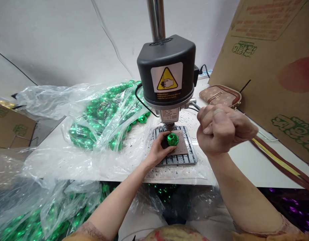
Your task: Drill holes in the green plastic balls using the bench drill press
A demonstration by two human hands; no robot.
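Observation:
My left hand (161, 146) grips a shiny green faceted ball (172, 139) between thumb and fingers. The ball rests on a flat tan board (183, 147) lying over the slotted metal base (193, 157) of a small drill press (167, 70). Just above the ball is the press's chuck (170, 127); whether a bit touches the ball I cannot make out. My right hand (217, 129) is closed in a fist around the press's feed lever (194, 104), whose end is hidden in the fingers.
Clear plastic bags with many green balls (101, 113) lie left on the white table (234, 167). More bagged green balls (51, 217) are below its front edge. A patterned purse (217, 95) and a large cardboard box (272, 67) stand right. Dark shavings dot the tabletop.

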